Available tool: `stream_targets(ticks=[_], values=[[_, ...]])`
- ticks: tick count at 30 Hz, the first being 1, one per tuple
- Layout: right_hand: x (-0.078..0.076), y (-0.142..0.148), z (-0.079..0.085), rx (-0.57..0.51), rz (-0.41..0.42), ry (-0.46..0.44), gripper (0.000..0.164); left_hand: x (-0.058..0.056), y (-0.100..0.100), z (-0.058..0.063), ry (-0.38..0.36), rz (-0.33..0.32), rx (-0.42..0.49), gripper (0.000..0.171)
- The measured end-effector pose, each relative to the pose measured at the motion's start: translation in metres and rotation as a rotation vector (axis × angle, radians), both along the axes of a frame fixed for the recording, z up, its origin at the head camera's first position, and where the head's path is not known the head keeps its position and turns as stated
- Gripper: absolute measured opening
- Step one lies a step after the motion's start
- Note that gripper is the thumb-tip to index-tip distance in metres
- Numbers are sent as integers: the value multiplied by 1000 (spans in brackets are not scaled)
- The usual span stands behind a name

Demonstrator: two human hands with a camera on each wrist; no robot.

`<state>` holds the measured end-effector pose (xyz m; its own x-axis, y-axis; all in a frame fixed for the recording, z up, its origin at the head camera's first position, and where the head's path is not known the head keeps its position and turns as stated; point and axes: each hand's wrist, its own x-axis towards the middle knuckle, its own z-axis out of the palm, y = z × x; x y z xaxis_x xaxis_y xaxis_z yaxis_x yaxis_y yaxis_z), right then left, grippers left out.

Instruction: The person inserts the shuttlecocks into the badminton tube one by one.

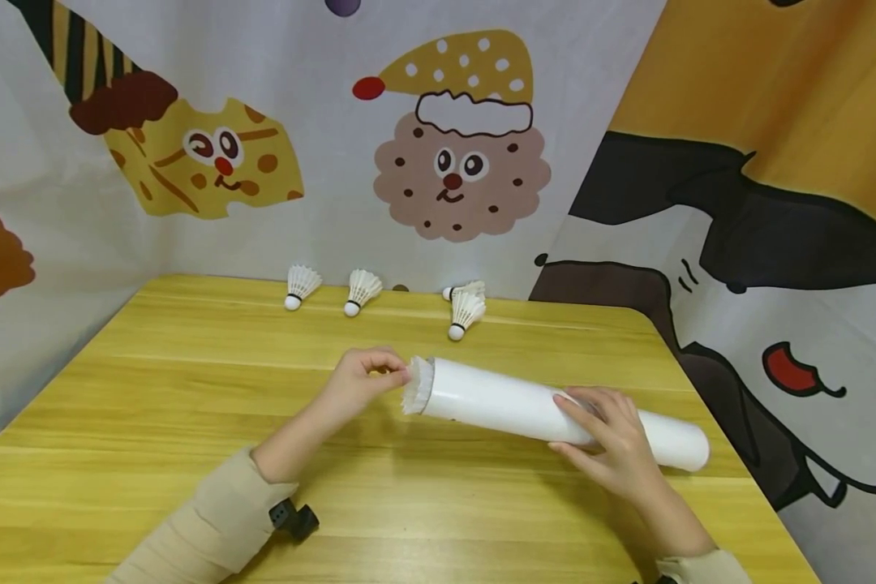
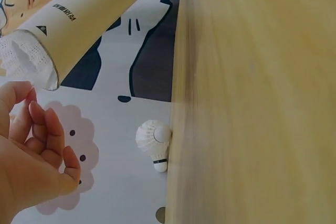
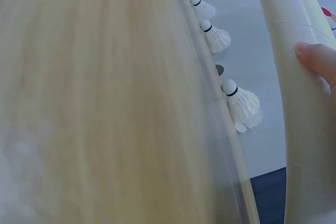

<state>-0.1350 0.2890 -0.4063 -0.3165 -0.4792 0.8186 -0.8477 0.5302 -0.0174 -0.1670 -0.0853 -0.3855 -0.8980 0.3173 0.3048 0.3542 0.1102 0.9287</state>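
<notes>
A long white shuttlecock tube [image 1: 500,399] lies slantwise above the table, its mouth toward the left. My right hand [image 1: 616,444] grips it around the middle, thumb on the near side. From the mouth sticks the feather skirt of a shuttlecock [image 1: 417,386]; the rest of it is hidden inside. My left hand [image 1: 358,380] pinches the edge of those feathers between thumb and index finger. In the left wrist view the left fingertips [image 2: 30,88] meet right at the feather rim, the other fingers curled. Dark lettering marks the tube [image 2: 89,22] there.
Several loose shuttlecocks stand along the back of the wooden table [image 1: 190,389]: one at the left [image 1: 302,285], a second shuttlecock [image 1: 362,290] beside it, and an overlapping pair farther right, the front shuttlecock [image 1: 467,313] cork down. A printed cloth [image 1: 321,235] hangs behind.
</notes>
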Motion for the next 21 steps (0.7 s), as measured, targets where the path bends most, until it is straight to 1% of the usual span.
stream_targets(ticks=[6,10,17,21], values=[[1,-1,-1,-1,3,-2,54,3,2,0,24,6,-3,5],[1,-1,0,1,13,4,53,2,3,-1,38,13,-17,5],[1,-3,0,4,24,12,53,4,5,-1,42,-18,-4,8],[1,-3,0,8,21,10,53,4,6,-1,47,-6,-17,10]])
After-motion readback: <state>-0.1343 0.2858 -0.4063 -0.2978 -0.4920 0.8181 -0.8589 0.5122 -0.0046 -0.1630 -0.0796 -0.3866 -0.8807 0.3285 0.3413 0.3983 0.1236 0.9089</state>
